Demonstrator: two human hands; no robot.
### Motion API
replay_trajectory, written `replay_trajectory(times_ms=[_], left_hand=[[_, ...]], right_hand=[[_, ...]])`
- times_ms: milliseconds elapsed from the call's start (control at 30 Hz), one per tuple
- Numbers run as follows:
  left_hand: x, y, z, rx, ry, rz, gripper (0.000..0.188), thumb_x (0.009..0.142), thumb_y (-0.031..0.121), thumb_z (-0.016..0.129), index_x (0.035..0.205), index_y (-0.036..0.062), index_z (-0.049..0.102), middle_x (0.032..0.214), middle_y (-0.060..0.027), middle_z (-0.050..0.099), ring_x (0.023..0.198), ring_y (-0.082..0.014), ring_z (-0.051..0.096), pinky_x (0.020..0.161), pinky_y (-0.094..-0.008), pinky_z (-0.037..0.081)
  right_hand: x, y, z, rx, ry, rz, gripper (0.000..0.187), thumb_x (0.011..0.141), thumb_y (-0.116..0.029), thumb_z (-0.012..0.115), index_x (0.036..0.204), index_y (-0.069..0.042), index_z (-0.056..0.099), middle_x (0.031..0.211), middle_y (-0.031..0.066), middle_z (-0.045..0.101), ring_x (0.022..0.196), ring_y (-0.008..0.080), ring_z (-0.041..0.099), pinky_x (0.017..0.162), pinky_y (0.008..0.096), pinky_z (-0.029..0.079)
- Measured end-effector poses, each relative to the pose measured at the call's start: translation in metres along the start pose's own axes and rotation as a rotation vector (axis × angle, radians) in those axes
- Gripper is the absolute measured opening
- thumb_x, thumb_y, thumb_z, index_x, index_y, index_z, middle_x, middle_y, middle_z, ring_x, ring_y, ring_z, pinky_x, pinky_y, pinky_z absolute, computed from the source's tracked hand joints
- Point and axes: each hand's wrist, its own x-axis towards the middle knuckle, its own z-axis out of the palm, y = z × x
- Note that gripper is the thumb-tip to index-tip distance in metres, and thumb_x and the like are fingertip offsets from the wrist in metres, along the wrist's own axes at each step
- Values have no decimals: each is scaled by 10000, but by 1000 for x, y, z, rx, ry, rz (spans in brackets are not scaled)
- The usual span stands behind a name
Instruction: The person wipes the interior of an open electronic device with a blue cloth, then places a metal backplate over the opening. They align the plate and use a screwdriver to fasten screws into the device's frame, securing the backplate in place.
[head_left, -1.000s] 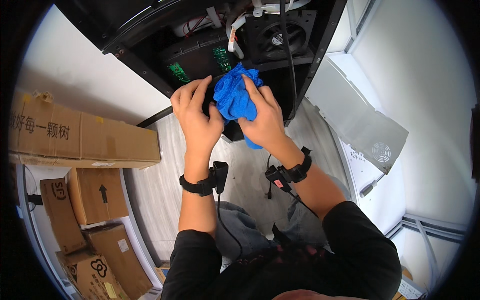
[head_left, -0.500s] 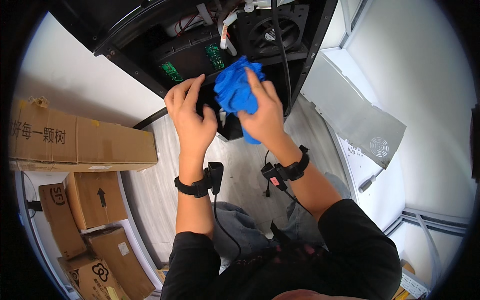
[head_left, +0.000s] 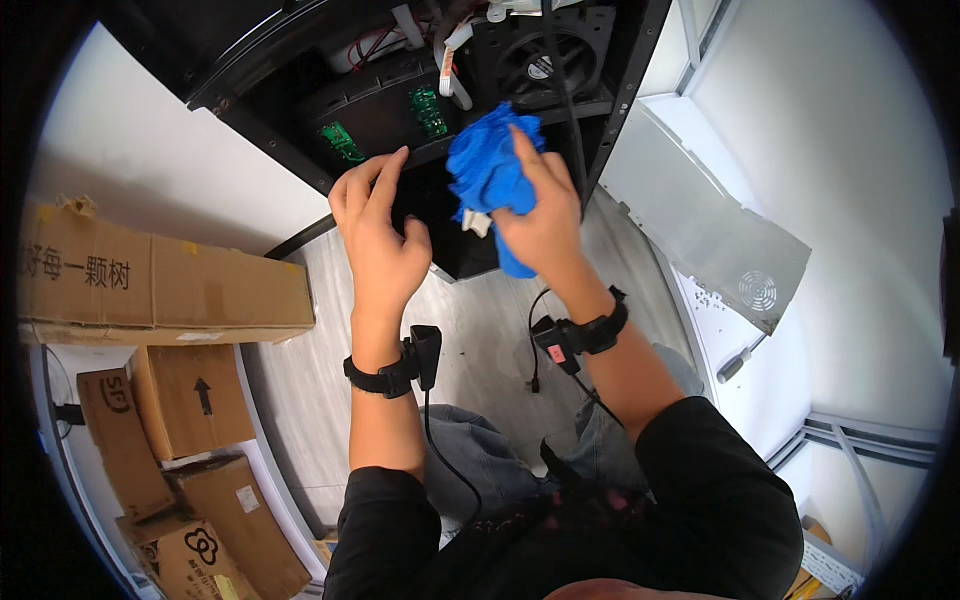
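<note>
A bunched blue cloth (head_left: 490,160) is in my right hand (head_left: 548,215), pressed under the fingers inside the lower opening of a black appliance cabinet (head_left: 360,110). Part of the cloth hangs below the palm. Next to it a small white piece (head_left: 477,222) shows; what it belongs to I cannot make out. My left hand (head_left: 385,220) rests with spread fingers at the cabinet's lower edge, holding nothing. Above the cloth are a black fan (head_left: 545,62), green circuit boards (head_left: 428,110) and white and red wires. A black cable runs down past the fan on the right.
A detached grey metal panel (head_left: 705,210) leans on a white shelf at right, with loose screws (head_left: 712,300) and a screwdriver (head_left: 735,366) nearby. Cardboard boxes (head_left: 200,290) stand at left. Black devices on both wrists trail cables (head_left: 450,460).
My right hand and the blue cloth have shifted right and slightly up, leaving more of the white piece in sight. My left hand has stayed nearly in place.
</note>
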Motion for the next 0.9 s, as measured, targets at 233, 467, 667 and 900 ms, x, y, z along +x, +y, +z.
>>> replay_trajectory(times_ms=[233,467,667,900], left_hand=[[2,4,4,3,-7,-10,646,570,-76,513,1197,41,612,1186,-124,561,1154,-347,425,1057,-417,337],[2,1,-4,7,-21,-12,649,571,-78,495,1198,40,612,1189,-127,560,1163,-347,428,1064,-417,337],[-1,-1,-3,-49,3,-23,761,603,-80,535,1349,69,489,1257,-137,549,1189,-327,439,1074,-397,324],[-7,-1,-18,-209,-46,-113,980,634,-82,502,1532,103,157,1408,-180,460,1261,-320,470,921,-375,461]], right_hand=[[-4,-22,15,48,-117,-30,816,631,-27,675,1417,-105,467,910,137,522,810,310,582,761,348,495],[-1,-5,5,22,-29,-15,791,626,-56,645,1382,-247,511,936,116,528,857,355,575,758,397,503],[3,12,-2,-144,67,-53,852,593,-20,666,1409,-189,485,904,96,476,812,302,546,728,374,488],[-3,2,25,-114,32,-88,868,593,-35,670,1425,-180,466,932,102,473,840,309,542,739,382,484]])
